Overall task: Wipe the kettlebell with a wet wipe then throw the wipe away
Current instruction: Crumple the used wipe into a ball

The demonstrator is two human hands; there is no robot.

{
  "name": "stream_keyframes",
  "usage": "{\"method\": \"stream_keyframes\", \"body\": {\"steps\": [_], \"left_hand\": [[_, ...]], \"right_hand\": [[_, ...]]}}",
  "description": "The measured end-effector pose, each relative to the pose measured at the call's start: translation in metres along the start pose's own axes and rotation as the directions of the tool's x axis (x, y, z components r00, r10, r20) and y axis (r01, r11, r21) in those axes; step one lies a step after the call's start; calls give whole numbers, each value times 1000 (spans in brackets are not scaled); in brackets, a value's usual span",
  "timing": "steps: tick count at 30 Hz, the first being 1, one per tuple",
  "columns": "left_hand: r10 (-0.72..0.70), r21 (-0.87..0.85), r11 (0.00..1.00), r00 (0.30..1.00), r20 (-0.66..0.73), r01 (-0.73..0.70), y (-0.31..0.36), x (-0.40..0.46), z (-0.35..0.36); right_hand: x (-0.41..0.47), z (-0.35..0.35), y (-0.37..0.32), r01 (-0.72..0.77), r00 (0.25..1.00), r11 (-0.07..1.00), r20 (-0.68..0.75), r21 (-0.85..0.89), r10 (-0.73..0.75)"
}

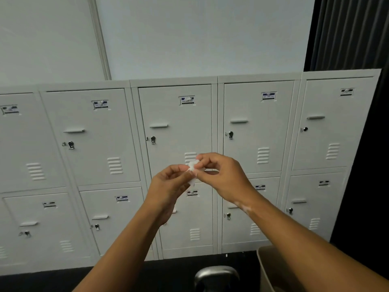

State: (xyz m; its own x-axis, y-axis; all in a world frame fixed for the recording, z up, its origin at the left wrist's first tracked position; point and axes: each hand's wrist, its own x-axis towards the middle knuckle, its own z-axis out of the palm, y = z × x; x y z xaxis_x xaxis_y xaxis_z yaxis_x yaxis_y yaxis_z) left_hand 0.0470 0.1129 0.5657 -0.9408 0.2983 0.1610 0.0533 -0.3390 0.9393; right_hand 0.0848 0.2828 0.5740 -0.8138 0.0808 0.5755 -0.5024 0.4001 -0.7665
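A small crumpled white wet wipe (pixel 192 166) is pinched between the fingertips of both hands, held up at chest height in front of the lockers. My left hand (pixel 168 186) grips it from below left, and my right hand (pixel 219 171) grips it from above right. Far below, at the bottom edge of the view, the grey metal handle of the kettlebell (pixel 216 277) shows on the dark floor; its body is cut off by the frame.
A beige bin (pixel 267 268) stands to the right of the kettlebell, partly hidden behind my right forearm. A wall of light grey lockers (pixel 101 144) fills the background. A black curtain (pixel 357 39) hangs at the right.
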Motion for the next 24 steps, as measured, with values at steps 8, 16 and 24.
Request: {"method": "stream_keyframes", "body": {"steps": [8,16,24], "left_hand": [[-152,-165,970,976,157,177,-8,1,16],[-208,-98,973,978,30,210,-36,19,39],[-174,-43,984,984,29,176,-72,19,77]], "right_hand": [[-6,-9,20,253,964,876,34,-410,-263],[-15,-28,35,28,999,890,40,-455,-11],[-26,-54,56,-45,999,867,-14,-496,45]]}}
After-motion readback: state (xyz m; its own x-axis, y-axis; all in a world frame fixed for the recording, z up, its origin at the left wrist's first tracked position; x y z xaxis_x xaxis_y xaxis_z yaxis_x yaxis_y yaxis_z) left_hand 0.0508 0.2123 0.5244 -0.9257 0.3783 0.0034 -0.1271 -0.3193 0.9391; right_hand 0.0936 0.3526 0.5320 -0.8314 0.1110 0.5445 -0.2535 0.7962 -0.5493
